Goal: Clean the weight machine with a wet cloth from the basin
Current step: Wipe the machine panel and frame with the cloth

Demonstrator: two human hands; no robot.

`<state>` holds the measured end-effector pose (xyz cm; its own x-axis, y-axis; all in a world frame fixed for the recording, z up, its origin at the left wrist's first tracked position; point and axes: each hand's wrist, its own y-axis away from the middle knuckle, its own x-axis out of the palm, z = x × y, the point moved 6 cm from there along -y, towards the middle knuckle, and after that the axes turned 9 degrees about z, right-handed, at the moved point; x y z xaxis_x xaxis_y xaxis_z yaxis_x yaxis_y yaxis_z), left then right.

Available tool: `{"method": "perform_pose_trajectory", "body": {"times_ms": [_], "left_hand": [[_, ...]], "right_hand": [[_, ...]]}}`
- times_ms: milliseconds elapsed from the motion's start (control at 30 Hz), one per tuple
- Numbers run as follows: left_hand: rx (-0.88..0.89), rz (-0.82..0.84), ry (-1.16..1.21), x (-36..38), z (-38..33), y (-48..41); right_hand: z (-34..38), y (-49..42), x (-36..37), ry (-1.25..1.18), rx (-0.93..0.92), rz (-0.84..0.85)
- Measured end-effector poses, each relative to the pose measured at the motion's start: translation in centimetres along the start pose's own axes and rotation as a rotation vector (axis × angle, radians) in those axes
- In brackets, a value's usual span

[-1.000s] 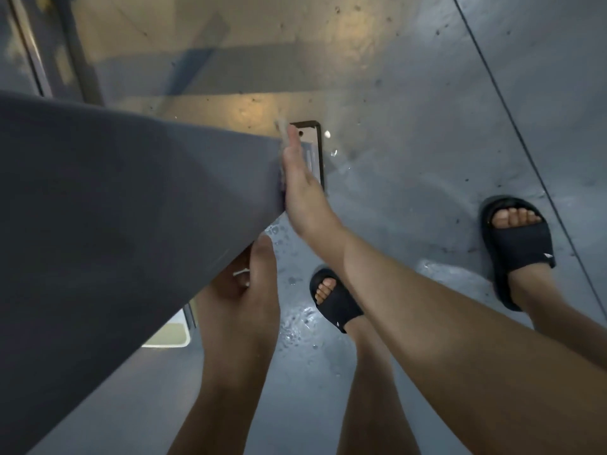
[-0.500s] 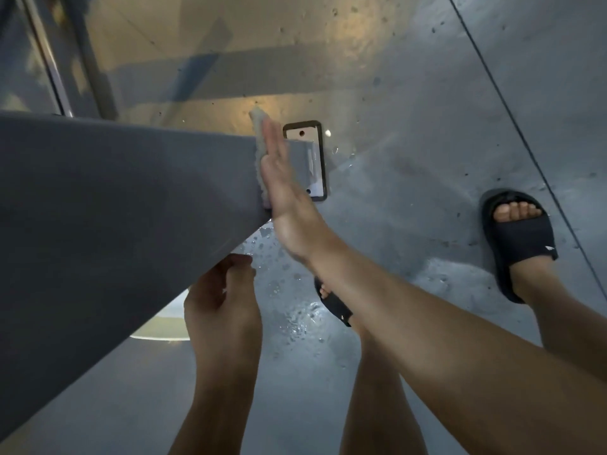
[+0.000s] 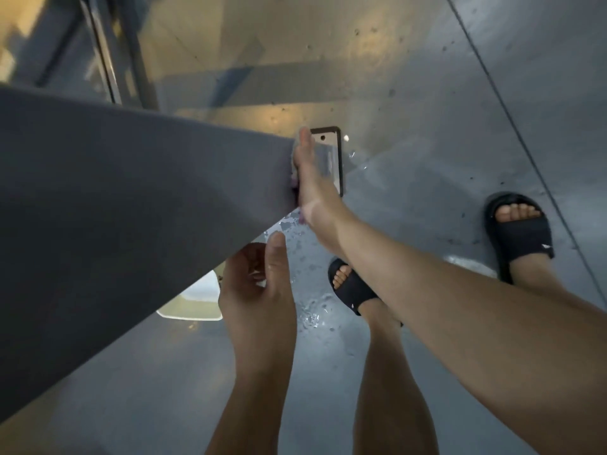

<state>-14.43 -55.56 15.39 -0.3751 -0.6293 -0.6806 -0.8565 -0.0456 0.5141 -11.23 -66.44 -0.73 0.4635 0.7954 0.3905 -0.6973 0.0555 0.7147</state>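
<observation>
Two hands: both work at the near end of the grey pad (image 3: 131,208), which I take for part of the weight machine.
Right hand: my right hand (image 3: 307,174) lies flat with straight fingers and presses the cloth against the pad's end face; it grips nothing.
Cloth: only a pale sliver of the cloth (image 3: 294,178) shows, trapped between palm and pad end.
Left hand: my left hand (image 3: 259,290) sits just under the pad's lower edge, thumb tip up at that edge, fingers loosely curled; I see nothing held in it.
Step in hand: I judge this as wiping the pad's end, with much of the long face not yet reached.
Next move: I would slide the flat palm along the end and round onto the long face, with enough pressure that the cloth does not slip out from under the palm.
Basin: the basin (image 3: 197,302) stands on the floor (image 3: 427,159) below the pad, half hidden by it; its inside looks pale, and I cannot tell whether it holds water.
Floor: splashes (image 3: 312,310) glisten below the pad's end, beside the basin.
Plate: a dark-rimmed plate (image 3: 330,149) lies on the floor beyond the pad's end.
</observation>
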Motion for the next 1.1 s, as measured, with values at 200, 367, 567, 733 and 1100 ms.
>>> {"method": "perform_pose_trajectory", "body": {"times_ms": [200,367,567,733,1100], "left_hand": [[0.005,-0.041,0.149,-6.3,-4.6,4.2],[0.062,-0.073,0.231,-10.5,-7.1,6.3],[0.193,-0.072,0.306,-11.2,-7.6,6.6],[0.244,-0.046,0.259,-8.9,-4.9,4.8],[0.099,-0.021,0.185,-11.0,-4.3,5.1]], "right_hand": [[7.5,8.0,4.2,0.062,-0.110,0.061],[13.8,15.8,8.2,0.142,-0.308,0.106],[14.4,18.7,9.4,0.297,-0.594,0.152],[7.6,10.0,5.2,0.277,-0.411,0.052],[12.5,18.8,10.0,0.315,-0.587,0.091]]}}
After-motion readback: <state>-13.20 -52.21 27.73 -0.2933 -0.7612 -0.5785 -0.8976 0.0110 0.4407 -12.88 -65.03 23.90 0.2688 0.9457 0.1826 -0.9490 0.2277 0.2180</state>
